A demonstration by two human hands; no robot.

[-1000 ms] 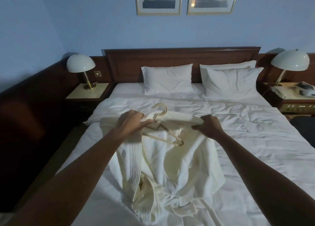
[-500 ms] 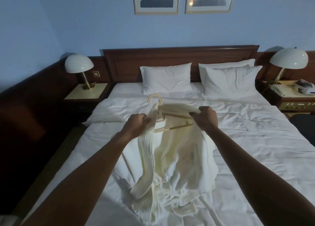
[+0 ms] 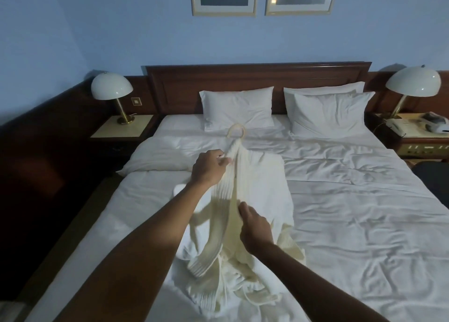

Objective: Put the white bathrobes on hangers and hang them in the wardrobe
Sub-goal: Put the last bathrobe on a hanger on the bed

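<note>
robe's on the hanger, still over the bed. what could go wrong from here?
1. The left hand pinches only the bathrobe collar, not the hanger; lifted this way, the robe may slide off.
2. Only the hanger's hook shows, so whether both shoulders are seated cannot be told.
3. The lower robe lies bunched on the bed near the right hand; loose ends could drag or snag.

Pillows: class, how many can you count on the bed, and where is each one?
3. One pillow leans on the headboard left of centre; a front pillow stands on the right, with a back pillow partly hidden behind it. More may be concealed.
</note>
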